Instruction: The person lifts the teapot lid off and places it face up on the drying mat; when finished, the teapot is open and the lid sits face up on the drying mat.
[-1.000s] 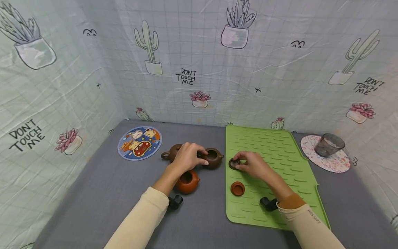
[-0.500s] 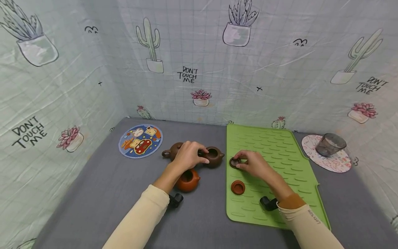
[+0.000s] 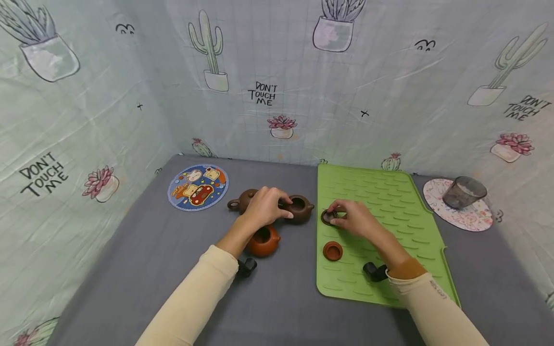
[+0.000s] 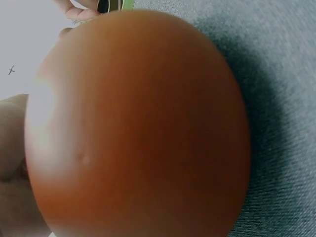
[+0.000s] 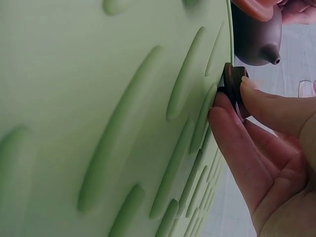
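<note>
The head view looks forward and down from above the near side of the table (image 3: pixel 285 298), far enough back to take in both sleeves (image 3: pixel 195 293) and the patterned cloth (image 3: pixel 329 96) behind. The 2 wrist views are turned sideways. The left one faces the orange teapot (image 4: pixel 138 128) so closely that it fills most of the frame. The right one looks low across the green mat (image 5: pixel 64 98) to the dark lid (image 5: pixel 236 90) and the right hand (image 5: pixel 284 170), which the head view also shows.
</note>
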### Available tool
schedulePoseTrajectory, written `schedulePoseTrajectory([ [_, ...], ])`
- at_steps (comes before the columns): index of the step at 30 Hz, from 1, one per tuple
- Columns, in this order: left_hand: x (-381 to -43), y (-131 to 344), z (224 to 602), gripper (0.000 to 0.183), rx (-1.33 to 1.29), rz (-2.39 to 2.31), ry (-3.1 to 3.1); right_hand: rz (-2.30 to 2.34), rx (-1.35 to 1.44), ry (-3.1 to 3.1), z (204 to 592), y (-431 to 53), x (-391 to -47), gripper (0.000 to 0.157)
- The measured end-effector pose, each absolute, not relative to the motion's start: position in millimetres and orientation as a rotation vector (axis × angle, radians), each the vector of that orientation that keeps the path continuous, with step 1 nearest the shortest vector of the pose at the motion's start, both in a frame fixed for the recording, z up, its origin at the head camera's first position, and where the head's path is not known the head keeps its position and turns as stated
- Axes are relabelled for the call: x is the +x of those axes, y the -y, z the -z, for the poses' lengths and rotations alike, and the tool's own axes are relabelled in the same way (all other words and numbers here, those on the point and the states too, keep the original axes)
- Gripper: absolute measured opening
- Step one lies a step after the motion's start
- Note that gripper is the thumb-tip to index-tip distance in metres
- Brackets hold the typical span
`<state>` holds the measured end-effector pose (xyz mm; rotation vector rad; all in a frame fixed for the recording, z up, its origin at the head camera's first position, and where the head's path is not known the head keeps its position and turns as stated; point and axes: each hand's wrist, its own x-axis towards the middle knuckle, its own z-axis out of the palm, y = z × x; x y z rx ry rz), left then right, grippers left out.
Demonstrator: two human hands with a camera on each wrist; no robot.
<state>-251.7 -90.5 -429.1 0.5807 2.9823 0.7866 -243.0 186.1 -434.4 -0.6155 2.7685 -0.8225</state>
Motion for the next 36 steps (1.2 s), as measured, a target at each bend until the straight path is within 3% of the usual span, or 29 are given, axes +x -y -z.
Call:
schedulePoseTrajectory([
  [8,-258,88,423,0.03,0.574,-0.736,-2.988,0.817,-0.63,-2.775,431,-188,-248,0.023],
  [18,-253,92,421,0.037,0.697,-0.607,-3.06,0.735,-0.643,-2.856,428,-182,-247,0.047],
  [27,-243,125,399,0.04,0.787,-0.779,-3.206,0.515,-0.609,-2.966,417,-186,-241,0.054],
  [36,-234,176,395,0.044,0.528,-1.012,-3.272,0.454,-0.769,-3.085,397,-158,-251,0.051],
])
